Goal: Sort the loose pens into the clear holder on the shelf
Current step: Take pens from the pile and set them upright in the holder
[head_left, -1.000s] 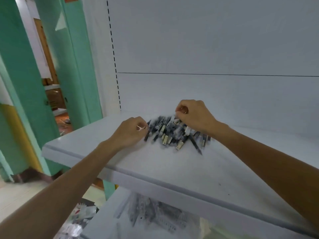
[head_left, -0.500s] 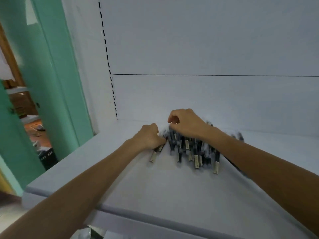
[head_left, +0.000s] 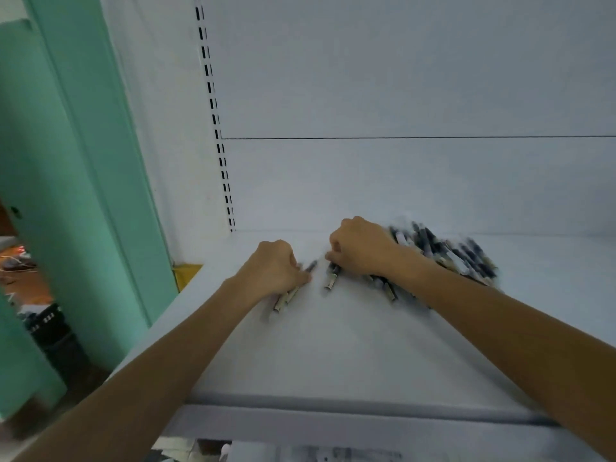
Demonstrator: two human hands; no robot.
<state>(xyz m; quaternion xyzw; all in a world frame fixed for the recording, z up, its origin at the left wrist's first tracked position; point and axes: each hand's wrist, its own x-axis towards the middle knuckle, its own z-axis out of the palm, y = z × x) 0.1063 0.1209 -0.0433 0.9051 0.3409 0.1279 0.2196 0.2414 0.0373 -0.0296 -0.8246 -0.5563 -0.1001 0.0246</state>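
A heap of dark pens with pale ends lies on the white shelf, toward the back right. My left hand is curled round a few pens whose pale ends stick out below the fist. My right hand lies on the left edge of the heap with its fingers curled on pens. No clear holder shows in the head view. The frame is blurred.
The shelf's white back panel rises behind the heap, with a slotted upright at its left. A green door frame stands to the left. The shelf's front lip runs across the bottom, with a lower shelf under it.
The view has swung right and closer. My left hand has pulled a few pens away from the heap to the left. My right hand stays on the heap's left edge.
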